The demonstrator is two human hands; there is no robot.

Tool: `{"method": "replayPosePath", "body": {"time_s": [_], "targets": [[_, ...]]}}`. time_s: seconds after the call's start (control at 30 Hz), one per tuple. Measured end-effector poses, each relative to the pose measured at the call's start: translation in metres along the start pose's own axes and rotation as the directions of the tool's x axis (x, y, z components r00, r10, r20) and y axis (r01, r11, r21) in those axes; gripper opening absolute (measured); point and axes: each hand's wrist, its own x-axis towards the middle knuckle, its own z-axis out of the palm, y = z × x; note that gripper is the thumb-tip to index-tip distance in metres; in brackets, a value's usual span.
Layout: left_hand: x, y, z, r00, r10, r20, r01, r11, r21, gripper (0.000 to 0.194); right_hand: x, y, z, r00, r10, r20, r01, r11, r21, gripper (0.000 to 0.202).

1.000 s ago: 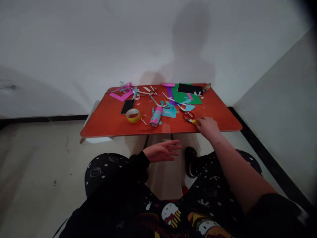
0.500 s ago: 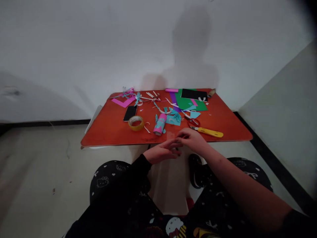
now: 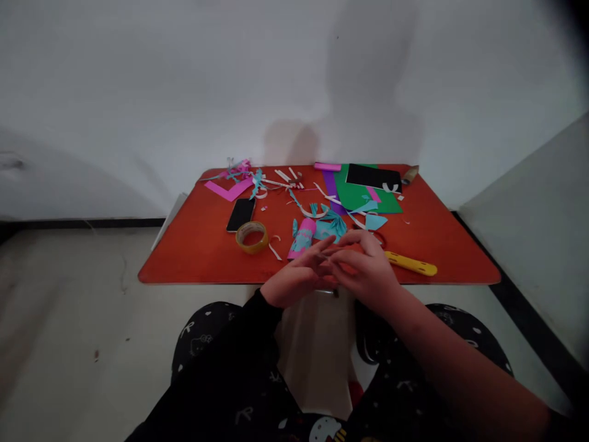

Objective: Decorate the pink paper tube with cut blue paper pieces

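My left hand (image 3: 294,279) is at the table's front edge, palm turned inward, its fingers stretched out and apart. My right hand (image 3: 368,270) meets it from the right, with thumb and forefinger pinched together at the left fingertips. What the pinch holds, if anything, is too small to make out. Just beyond the left hand lies a pink paper roll (image 3: 302,239) wrapped with torn-edged light blue paper. A pleated light blue paper piece (image 3: 332,226) rests behind the hands. Beside the right hand is a yellow-handled cutter (image 3: 411,263), its front end hidden; scissors (image 3: 380,238) are mostly covered.
On the red table (image 3: 193,258) are a roll of tape (image 3: 252,248), a phone (image 3: 241,214) and a pink paper corner (image 3: 229,191). Green paper (image 3: 363,199), a black sheet (image 3: 373,177), a brush (image 3: 410,175) and paper scraps lie toward the wall.
Both hands have come closer together, the right fingers now overlapping the left ones. The view has shifted slightly, and the hands now cover part of the scissors and cutter.
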Motion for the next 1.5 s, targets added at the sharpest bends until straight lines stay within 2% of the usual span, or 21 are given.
{"method": "replayPosePath", "body": {"time_s": [0.13,0.2,0.27,0.33,0.47,0.57,0.63,0.67,0.73,0.83,0.97,1.07,1.13,1.2,1.27,1.3,1.33,1.37,1.43,1.5], "targets": [[0.001,0.013,0.003,0.999,0.036,-0.011,-0.035,0.995,0.099,0.091,0.004,-0.001,-0.003,0.998,-0.031,-0.045,0.032,0.999,0.022,0.011],[0.002,0.021,0.005,0.998,0.053,-0.029,-0.044,0.969,0.243,0.089,0.005,0.001,-0.004,0.996,-0.019,-0.083,0.02,1.0,0.015,0.012],[0.005,0.029,0.006,0.99,0.117,-0.081,-0.07,0.898,0.434,0.088,0.007,0.005,-0.003,0.994,-0.004,-0.106,0.004,1.0,0.002,0.012],[0.01,0.035,0.008,0.975,0.187,-0.122,-0.078,0.797,0.599,0.088,0.009,0.01,0.0,0.99,0.004,-0.141,-0.004,1.0,-0.001,0.012],[0.025,0.047,0.007,0.948,0.265,-0.176,-0.012,0.581,0.814,0.086,0.015,0.021,0.011,0.97,0.004,-0.242,0.0,1.0,0.02,0.014],[0.036,0.06,-0.006,0.892,0.385,-0.235,0.123,0.294,0.948,0.078,0.022,0.031,0.016,0.946,0.058,-0.319,-0.044,0.998,0.05,0.014],[0.043,0.068,-0.024,0.827,0.474,-0.302,0.296,0.09,0.951,0.069,0.025,0.038,0.017,0.932,0.13,-0.338,-0.113,0.991,0.069,0.013],[0.046,0.071,-0.034,0.79,0.508,-0.344,0.401,-0.003,0.916,0.058,0.027,0.041,0.018,0.927,0.173,-0.332,-0.155,0.985,0.08,0.012],[0.051,0.074,-0.052,0.755,0.476,-0.451,0.569,-0.134,0.811,0.035,0.029,0.046,0.02,0.92,0.252,-0.3,-0.231,0.967,0.104,0.012],[0.057,0.071,-0.068,0.715,0.461,-0.526,0.666,-0.218,0.714,0.032,0.029,0.052,0.026,0.915,0.299,-0.272,-0.276,0.954,0.121,0.022],[0.064,0.061,-0.068,0.742,0.447,-0.499,0.644,-0.271,0.715,0.027,0.028,0.057,0.034,0.912,0.312,-0.266,-0.286,0.949,0.133,0.035],[0.068,0.058,-0.069,0.756,0.425,-0.499,0.627,-0.246,0.739,0.022,0.028,0.058,0.038,0.903,0.327,-0.278,-0.296,0.943,0.149,0.039],[0.068,0.059,-0.07,0.743,0.432,-0.511,0.62,-0.157,0.768,0.023,0.028,0.059,0.04,0.896,0.348,-0.276,-0.3,0.932,0.202,0.039],[0.066,0.061,-0.069,0.714,0.463,-0.526,0.575,0.04,0.817,0.028,0.029,0.06,0.043,0.883,0.396,-0.25,-0.318,0.899,0.3,0.039],[0.063,0.062,-0.063,0.704,0.463,-0.539,0.424,0.335,0.842,0.035,0.03,0.062,0.046,0.862,0.465,-0.202,-0.348,0.832,0.432,0.04],[0.061,0.062,-0.058,0.724,0.436,-0.535,0.308,0.489,0.816,0.039,0.031,0.063,0.048,0.85,0.498,-0.17,-0.363,0.789,0.495,0.042],[0.059,0.062,-0.052,0.765,0.386,-0.516,0.197,0.623,0.757,0.044,0.031,0.064,0.048,0.84,0.524,-0.136,-0.377,0.747,0.548,0.044],[0.056,0.06,-0.046,0.805,0.337,-0.489,0.117,0.718,0.686,0.047,0.032,0.065,0.048,0.833,0.544,-0.102,-0.39,0.708,0.589,0.047],[0.051,0.057,-0.033,0.866,0.264,-0.424,0.047,0.802,0.596,0.048,0.034,0.066,0.046,0.829,0.557,-0.042,-0.402,0.648,0.647,0.054],[0.046,0.054,-0.023,0.894,0.229,-0.384,0.029,0.827,0.561,0.047,0.035,0.066,0.041,0.845,0.535,0.025,-0.403,0.605,0.687,0.057]]}}
